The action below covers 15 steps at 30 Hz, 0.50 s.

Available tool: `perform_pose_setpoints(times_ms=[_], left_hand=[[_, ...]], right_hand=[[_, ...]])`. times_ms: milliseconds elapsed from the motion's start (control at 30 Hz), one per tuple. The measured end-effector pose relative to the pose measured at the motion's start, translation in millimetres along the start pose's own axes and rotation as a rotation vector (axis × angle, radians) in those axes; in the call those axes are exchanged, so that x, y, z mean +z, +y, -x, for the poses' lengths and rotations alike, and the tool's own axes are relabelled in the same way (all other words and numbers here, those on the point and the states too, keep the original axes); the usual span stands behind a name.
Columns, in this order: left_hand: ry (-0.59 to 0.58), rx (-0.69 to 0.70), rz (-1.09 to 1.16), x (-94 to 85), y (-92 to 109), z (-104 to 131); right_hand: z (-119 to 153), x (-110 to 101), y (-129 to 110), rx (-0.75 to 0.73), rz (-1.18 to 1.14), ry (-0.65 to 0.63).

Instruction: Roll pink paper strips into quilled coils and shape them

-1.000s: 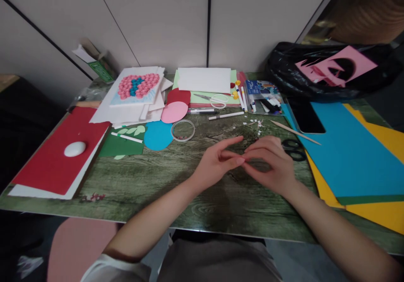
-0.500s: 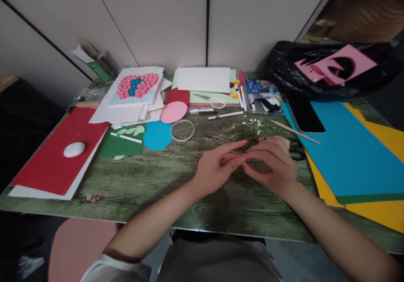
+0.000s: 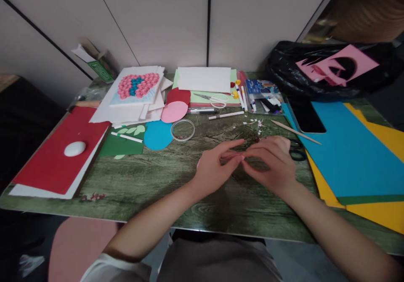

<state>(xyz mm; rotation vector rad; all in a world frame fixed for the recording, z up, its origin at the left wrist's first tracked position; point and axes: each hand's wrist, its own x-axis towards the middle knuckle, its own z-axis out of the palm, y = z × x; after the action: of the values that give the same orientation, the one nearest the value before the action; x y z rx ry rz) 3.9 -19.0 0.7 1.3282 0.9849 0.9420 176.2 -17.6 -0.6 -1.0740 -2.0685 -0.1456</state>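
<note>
Over the middle of the table my left hand (image 3: 214,166) is closed on a small piece of pink paper (image 3: 232,155), its index finger stretched out above. My right hand (image 3: 274,160) pinches the end of the same paper, fingertips touching those of the left. Most of the paper is hidden by the fingers, so its shape is unclear. Just beyond my right hand, black scissors (image 3: 297,150) lie partly covered. Small paper scraps (image 3: 259,124) are scattered past the fingers, and a pointed wooden stick (image 3: 296,131) rests to the right.
Blue paper (image 3: 353,155) and a phone (image 3: 306,114) lie at right, near a black bag (image 3: 284,69). Farther back are white-handled scissors (image 3: 218,101), markers and a tape roll (image 3: 182,130). Red paper (image 3: 59,160) bearing a white oval object (image 3: 75,149) is at left.
Both hands stay together on the pink paper. The fingertips have shifted very slightly; nothing else has visibly moved apart from a small camera shift.
</note>
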Motion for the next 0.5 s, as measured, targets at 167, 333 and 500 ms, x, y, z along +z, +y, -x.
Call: perform_pose_setpoints(times_ms=[167, 333, 500], left_hand=[[-0.012, -0.035, 0.051, 0.8, -2.4, -2.2], [-0.018, -0.053, 0.097, -0.1, -2.5, -3.6], [-0.039, -0.068, 0.103, -2.6, -1.6, -5.0]], right_hand=[[0.4, -0.8, 0.2, -0.054, 0.061, -0.005], [-1.8, -1.8, -0.3, -0.05, 0.07, -0.03], [-2.8, -2.1, -1.9, -0.002, 0.02, -0.025]])
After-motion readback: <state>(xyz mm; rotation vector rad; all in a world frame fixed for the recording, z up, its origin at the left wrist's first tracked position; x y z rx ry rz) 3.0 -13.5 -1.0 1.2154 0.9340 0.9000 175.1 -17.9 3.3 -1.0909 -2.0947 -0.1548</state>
